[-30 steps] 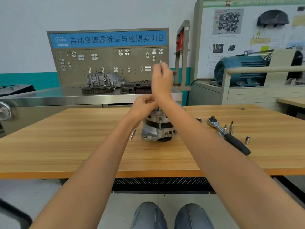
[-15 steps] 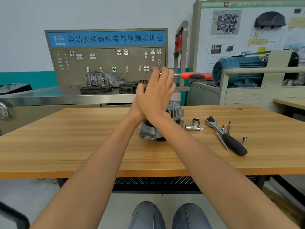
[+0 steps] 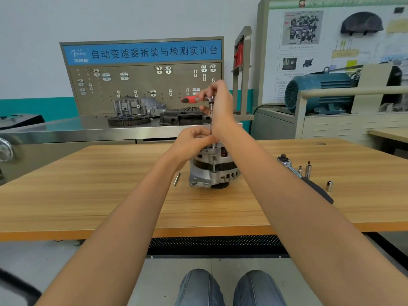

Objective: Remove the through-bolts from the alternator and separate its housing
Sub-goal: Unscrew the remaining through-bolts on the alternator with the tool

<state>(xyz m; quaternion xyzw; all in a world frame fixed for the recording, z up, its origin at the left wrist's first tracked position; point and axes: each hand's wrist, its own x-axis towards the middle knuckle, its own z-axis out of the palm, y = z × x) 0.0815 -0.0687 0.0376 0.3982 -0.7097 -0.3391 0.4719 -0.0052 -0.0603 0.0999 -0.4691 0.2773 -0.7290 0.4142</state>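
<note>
The silver alternator (image 3: 212,171) stands upright on the wooden table (image 3: 110,195). A red-handled ratchet (image 3: 190,99) with a long extension bar (image 3: 211,120) stands vertically on the alternator's top. My right hand (image 3: 220,100) grips the ratchet's head, with the red handle pointing left. My left hand (image 3: 194,140) pinches the lower end of the extension, just above the housing. One removed through-bolt (image 3: 176,179) lies on the table left of the alternator.
A black-handled ratchet (image 3: 309,180), several small sockets and bits (image 3: 308,167) and a loose socket (image 3: 329,185) lie on the table to the right. Behind stands a steel bench (image 3: 66,131) with gearbox parts and a pegboard. A blue motor (image 3: 320,91) sits at the back right.
The red ratchet handle swung from pointing right to pointing left. My right hand stays on the ratchet head; my left hand came out from behind it and now shows at the extension's base.
</note>
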